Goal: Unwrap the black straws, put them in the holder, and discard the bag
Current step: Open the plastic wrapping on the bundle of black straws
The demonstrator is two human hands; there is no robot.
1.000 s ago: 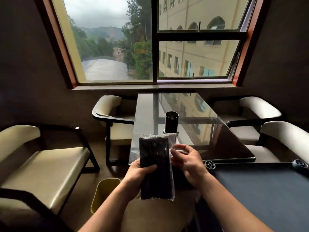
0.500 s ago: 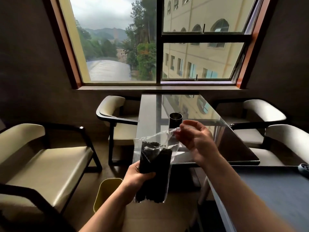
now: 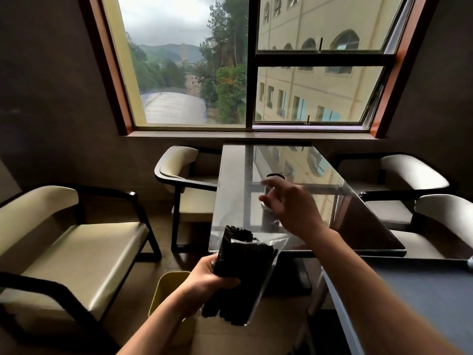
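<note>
We start at the fingers of the left hand (image 3: pixel 208 274), low in the centre of the frame: they are curled tight around the middle of the bundle of black straws (image 3: pixel 238 267), thumb across the front, clamping straws and wrapper together. The clear plastic bag (image 3: pixel 266 275) wraps the lower part of the bundle, its open top flaring toward the right, and the straw ends poke out above the opening, tilted up and to the left. The right hand (image 3: pixel 291 206) is raised in the middle of the frame, above and to the right of the bundle, fingers spread and loosely bent, holding nothing that we can make out — it is somewhat blurred. Just behind its fingertips stands the dark cylindrical holder (image 3: pixel 275 176) on the glass-topped table (image 3: pixel 235 175), mostly hidden by the hand; only its rim and a little of its base show. Below the left forearm, at the bottom centre, a yellow-green waste bin (image 3: pixel 169 285) sits on the floor. Cream-cushioned chairs (image 3: pixel 64 242) flank the table on both sides, and a wide window (image 3: pixel 245 62) fills the upper frame, looking onto trees and a pale building.
</note>
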